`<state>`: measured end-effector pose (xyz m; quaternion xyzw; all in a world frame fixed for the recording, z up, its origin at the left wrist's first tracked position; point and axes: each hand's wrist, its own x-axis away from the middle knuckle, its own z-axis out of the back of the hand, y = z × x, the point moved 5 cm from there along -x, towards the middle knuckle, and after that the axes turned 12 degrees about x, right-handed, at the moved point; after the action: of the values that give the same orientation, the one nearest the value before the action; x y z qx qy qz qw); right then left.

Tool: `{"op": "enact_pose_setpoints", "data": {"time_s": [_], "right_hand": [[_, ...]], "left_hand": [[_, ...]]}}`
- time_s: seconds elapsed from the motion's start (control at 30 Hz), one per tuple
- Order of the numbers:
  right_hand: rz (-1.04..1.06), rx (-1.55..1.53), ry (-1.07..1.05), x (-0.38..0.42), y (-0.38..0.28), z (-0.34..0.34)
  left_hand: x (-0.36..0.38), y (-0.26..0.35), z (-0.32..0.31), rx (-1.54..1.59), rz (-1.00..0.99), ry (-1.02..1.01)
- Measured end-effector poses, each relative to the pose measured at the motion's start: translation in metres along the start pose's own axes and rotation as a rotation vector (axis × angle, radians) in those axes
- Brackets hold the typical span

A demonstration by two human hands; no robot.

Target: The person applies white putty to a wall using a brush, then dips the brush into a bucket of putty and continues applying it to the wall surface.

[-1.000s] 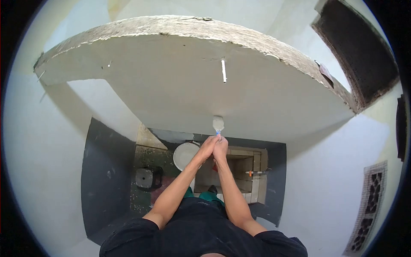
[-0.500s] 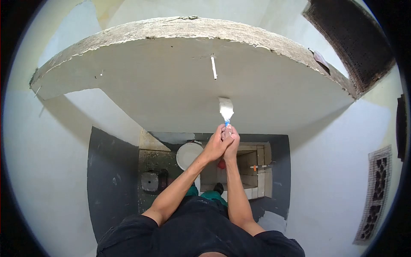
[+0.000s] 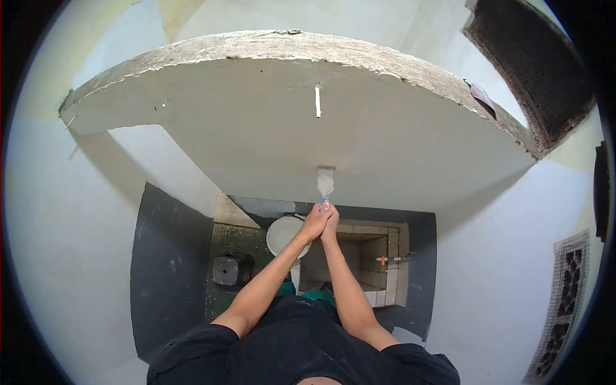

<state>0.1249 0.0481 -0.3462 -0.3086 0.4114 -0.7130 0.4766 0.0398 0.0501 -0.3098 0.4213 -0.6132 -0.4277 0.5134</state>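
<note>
Both my hands are wrapped round the blue handle of a putty knife [image 3: 326, 182], its wide blade smeared with white. My left hand [image 3: 314, 224] and my right hand [image 3: 331, 226] are pressed together, so much of the handle is hidden. The blade's far edge lies against, or very close to, the smooth grey-white plastered surface [image 3: 385, 141] in front of me. A thin white stick-like piece [image 3: 317, 102] juts from that surface further up.
A round white bucket [image 3: 280, 237] stands below my left forearm. Beside it are a dark stool-like object [image 3: 226, 271] and a tiled basin [image 3: 393, 282] with an orange-handled tap [image 3: 384, 261]. The plastered slab has a rough, broken edge [image 3: 289, 46]. A mesh-covered vent [image 3: 568, 282] is at right.
My hands and the putty knife have moved down and slightly left, closer to the lower edge of the plastered surface. The view has shifted slightly.
</note>
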Motion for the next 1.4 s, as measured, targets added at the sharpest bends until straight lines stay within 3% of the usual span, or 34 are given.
{"op": "enact_pose_setpoints", "data": {"time_s": [0.17, 0.27, 0.37, 0.5, 0.6, 0.7, 0.9, 1.0, 1.1, 1.2, 1.23, 1.33, 1.4], "right_hand": [[-0.157, 0.004, -0.103, 0.008, 0.020, 0.003], [-0.128, -0.045, -0.054, -0.003, 0.034, -0.012], [-0.050, -0.009, -0.021, -0.014, 0.016, -0.012], [-0.050, -0.016, -0.078, -0.022, -0.020, 0.004], [0.111, -0.801, -0.256, -0.008, -0.017, -0.005], [0.171, -0.176, -0.033, 0.001, -0.078, 0.061], [0.280, -0.537, -0.175, 0.012, -0.055, 0.054], [0.222, -0.478, -0.180, 0.031, -0.045, 0.058], [-0.056, -0.255, -0.154, 0.027, 0.029, 0.016], [0.005, -0.080, -0.222, 0.010, 0.069, -0.018], [-0.003, -0.208, -0.219, 0.007, 0.059, -0.022], [0.111, -0.050, -0.156, 0.002, 0.026, -0.018], [0.192, -0.108, -0.052, -0.009, 0.023, -0.030]], "left_hand": [[0.000, -0.034, -0.012, 0.080, 0.098, -0.154], [0.018, 0.009, -0.013, 0.083, 0.074, -0.008], [-0.002, 0.001, -0.005, 0.070, 0.108, 0.040], [-0.006, 0.023, -0.005, -0.033, -0.002, 0.135], [0.005, 0.041, -0.014, -0.043, -0.067, 0.080], [0.035, 0.069, -0.029, -0.006, -0.176, 0.072], [0.049, 0.059, -0.043, 0.067, -0.186, 0.108], [0.046, 0.019, -0.037, 0.071, -0.133, 0.165], [0.047, -0.023, -0.030, 0.123, -0.006, 0.222], [0.049, -0.017, -0.025, 0.190, -0.013, 0.217], [0.046, -0.014, -0.022, 0.191, -0.011, 0.225], [0.033, 0.001, -0.012, 0.182, 0.002, 0.234], [0.023, 0.014, -0.007, 0.163, 0.025, 0.218]]}}
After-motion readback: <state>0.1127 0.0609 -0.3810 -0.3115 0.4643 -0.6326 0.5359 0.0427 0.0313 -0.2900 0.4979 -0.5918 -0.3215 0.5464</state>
